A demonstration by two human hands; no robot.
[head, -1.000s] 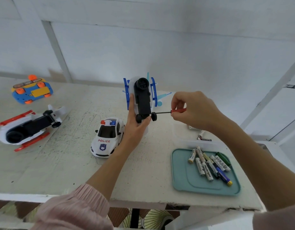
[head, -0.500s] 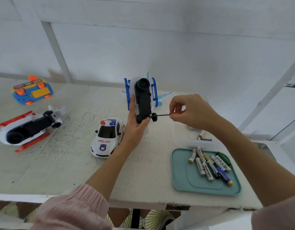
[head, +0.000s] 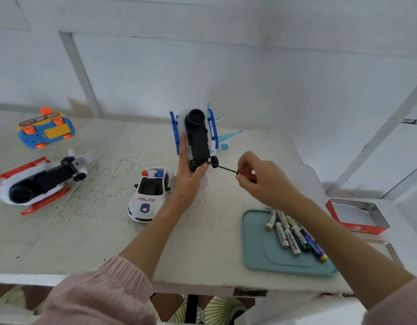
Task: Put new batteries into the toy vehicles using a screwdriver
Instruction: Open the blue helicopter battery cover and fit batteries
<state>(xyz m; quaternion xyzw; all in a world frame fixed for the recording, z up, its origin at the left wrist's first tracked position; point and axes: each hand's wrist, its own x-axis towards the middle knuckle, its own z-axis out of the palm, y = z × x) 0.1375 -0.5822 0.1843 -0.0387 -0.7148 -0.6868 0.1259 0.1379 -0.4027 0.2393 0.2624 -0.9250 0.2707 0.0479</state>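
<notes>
Bare table (head: 210,233) lies open below both hands' fingers. Left of the left fingers (head: 182,148) the police car (head: 151,192) blocks; below the right fingers (head: 241,163) stands the tray (head: 256,245) of batteries (head: 289,233).

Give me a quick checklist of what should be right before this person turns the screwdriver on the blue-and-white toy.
1. Left hand grips the blue-and-white toy steadily: ok.
2. Right hand pinches the screwdriver: ok.
3. Tip seated in the screw: cannot tell, too small.
4. Toy's black underside faces the person: ok.
5. Batteries wait on the teal tray: ok.
</notes>
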